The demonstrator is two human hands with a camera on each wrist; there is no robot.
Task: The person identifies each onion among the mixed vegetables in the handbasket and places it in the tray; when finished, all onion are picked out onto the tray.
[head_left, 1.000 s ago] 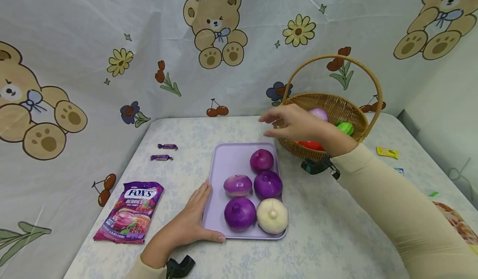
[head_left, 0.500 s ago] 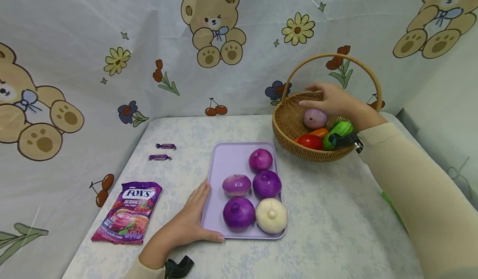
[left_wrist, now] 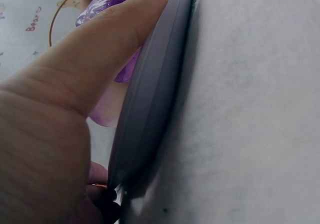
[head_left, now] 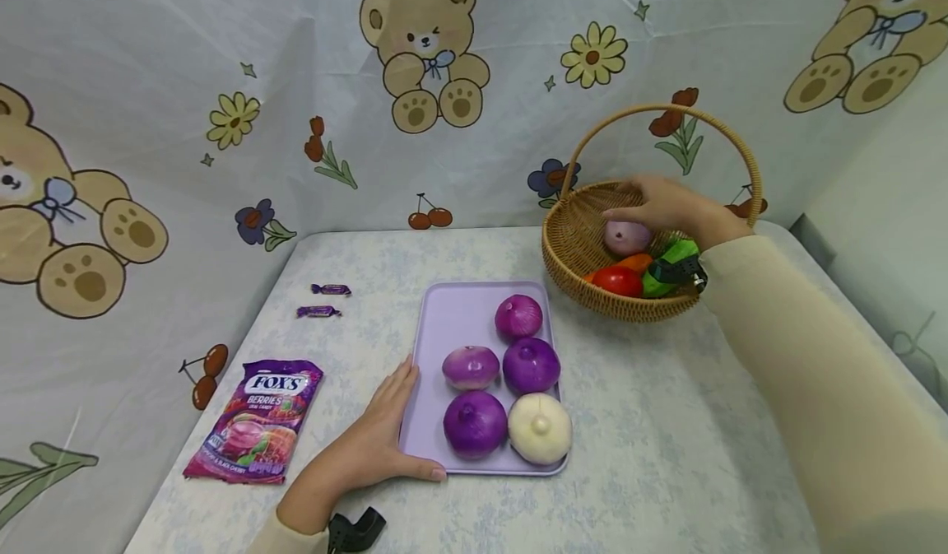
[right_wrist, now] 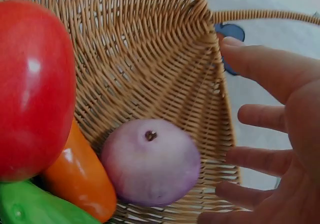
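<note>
My left hand (head_left: 370,443) rests at the lilac tray's (head_left: 452,307) near-left corner, fingers straight along the left side and thumb on the front rim. On the tray sit a white onion (head_left: 540,429) and several purple onions (head_left: 476,424). My right hand (head_left: 670,208) reaches over the wicker basket (head_left: 629,311), with its fingers spread just above a pale purple onion (head_left: 626,238). In the right wrist view the fingers stand apart from that onion (right_wrist: 152,161) and hold nothing. Beside it lie a red tomato-like vegetable (right_wrist: 32,89), an orange one (right_wrist: 82,179) and a green one (right_wrist: 35,204).
The basket's tall arched handle (head_left: 659,109) rises above my right hand. At the left lie a purple candy bag (head_left: 259,422) and two small wrapped candies (head_left: 318,311). A cloth printed with bears (head_left: 437,52) hangs behind the table.
My right hand has moved from the basket's left front over into the basket, and has come lower toward the pale onion. The left hand and tray have stayed put.
</note>
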